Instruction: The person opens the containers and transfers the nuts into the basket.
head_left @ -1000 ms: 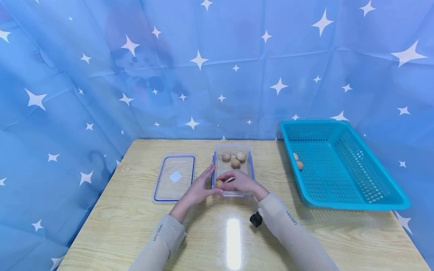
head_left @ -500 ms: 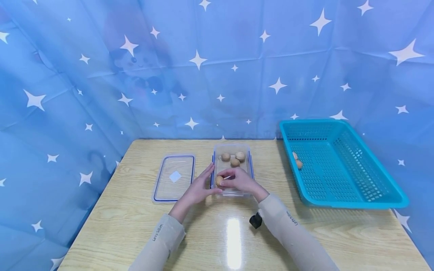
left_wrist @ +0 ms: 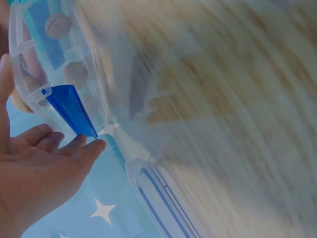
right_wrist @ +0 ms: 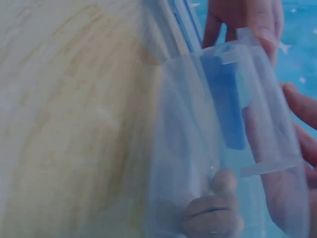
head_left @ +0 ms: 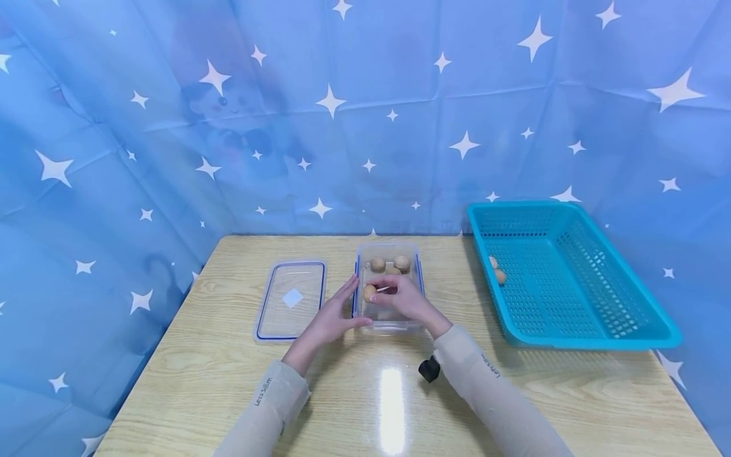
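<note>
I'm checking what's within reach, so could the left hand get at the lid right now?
Probably yes: the lid lies just left of the left hand, with nothing visible between them, though that hand is against the box.

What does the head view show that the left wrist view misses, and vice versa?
Head only: the walnuts in the teal basket, the white label on the lid, the black object by the right sleeve.

Left wrist only: the broad face of a blue latch.

Both: the left hand at the clear container, walnuts inside it, and the lid.
</note>
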Action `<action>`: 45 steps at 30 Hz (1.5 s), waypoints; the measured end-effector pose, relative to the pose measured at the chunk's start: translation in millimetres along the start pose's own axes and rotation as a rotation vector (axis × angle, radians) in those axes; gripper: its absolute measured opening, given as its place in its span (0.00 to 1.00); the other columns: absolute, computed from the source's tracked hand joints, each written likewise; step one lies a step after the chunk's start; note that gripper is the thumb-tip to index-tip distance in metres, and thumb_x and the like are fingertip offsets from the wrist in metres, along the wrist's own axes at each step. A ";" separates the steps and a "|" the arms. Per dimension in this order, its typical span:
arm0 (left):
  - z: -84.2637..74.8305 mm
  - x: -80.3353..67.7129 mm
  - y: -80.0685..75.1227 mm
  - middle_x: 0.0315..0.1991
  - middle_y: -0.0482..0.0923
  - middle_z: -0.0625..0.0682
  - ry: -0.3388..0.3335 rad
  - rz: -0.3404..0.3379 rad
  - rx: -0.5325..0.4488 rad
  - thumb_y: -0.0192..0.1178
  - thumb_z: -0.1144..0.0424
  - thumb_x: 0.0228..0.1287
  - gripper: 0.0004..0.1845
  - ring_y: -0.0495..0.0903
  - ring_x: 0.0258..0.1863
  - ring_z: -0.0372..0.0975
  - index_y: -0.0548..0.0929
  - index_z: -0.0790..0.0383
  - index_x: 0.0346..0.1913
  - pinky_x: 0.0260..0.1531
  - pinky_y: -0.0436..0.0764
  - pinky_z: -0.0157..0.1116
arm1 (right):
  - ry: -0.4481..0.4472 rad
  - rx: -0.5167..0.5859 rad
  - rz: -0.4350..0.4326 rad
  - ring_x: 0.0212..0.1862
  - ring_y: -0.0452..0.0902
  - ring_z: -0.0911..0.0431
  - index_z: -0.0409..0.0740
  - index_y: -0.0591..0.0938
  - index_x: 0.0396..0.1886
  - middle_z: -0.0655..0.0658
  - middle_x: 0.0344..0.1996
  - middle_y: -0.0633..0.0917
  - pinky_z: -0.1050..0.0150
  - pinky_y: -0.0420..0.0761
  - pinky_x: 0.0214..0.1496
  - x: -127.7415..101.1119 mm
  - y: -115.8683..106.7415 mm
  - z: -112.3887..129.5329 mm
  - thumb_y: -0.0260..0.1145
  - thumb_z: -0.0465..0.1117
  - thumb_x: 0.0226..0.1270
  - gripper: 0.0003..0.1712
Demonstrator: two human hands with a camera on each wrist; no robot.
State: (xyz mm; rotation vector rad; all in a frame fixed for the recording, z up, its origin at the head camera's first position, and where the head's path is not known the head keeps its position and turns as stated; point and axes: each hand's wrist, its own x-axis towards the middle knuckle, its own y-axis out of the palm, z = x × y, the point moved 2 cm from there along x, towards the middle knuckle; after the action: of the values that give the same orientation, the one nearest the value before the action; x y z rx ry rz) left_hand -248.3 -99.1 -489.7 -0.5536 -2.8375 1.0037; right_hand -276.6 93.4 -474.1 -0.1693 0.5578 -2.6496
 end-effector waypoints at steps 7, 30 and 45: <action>-0.2 0.9 -0.8 0.82 0.44 0.51 0.004 -0.002 -0.003 0.71 0.55 0.60 0.50 0.48 0.80 0.54 0.53 0.55 0.80 0.77 0.54 0.58 | -0.020 -0.031 -0.037 0.57 0.81 0.41 0.36 0.78 0.63 0.35 0.59 0.82 0.50 0.84 0.60 5.0 -20.5 20.1 0.66 0.40 0.70 0.24; 2.0 0.9 -2.5 0.82 0.44 0.53 0.021 0.008 0.024 0.71 0.51 0.59 0.52 0.49 0.80 0.54 0.51 0.57 0.80 0.77 0.53 0.57 | 0.011 0.020 -0.280 0.65 0.75 0.41 0.40 0.72 0.69 0.36 0.66 0.77 0.52 0.81 0.65 -6.4 -119.5 79.9 0.64 0.41 0.73 0.28; 0.6 -3.0 -0.3 0.82 0.44 0.52 0.005 0.002 0.024 0.72 0.53 0.58 0.52 0.48 0.80 0.54 0.52 0.57 0.79 0.78 0.53 0.57 | 0.124 -0.025 -0.413 0.72 0.68 0.46 0.49 0.68 0.74 0.41 0.70 0.69 0.43 0.68 0.75 -41.8 -187.7 79.1 0.62 0.57 0.71 0.36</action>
State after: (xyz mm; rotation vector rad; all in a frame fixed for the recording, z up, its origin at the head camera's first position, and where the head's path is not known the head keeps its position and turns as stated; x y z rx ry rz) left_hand -245.7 -100.7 -489.8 -0.5561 -2.8167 1.0342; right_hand -294.5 238.7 -326.4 -0.1410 0.6555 -3.0709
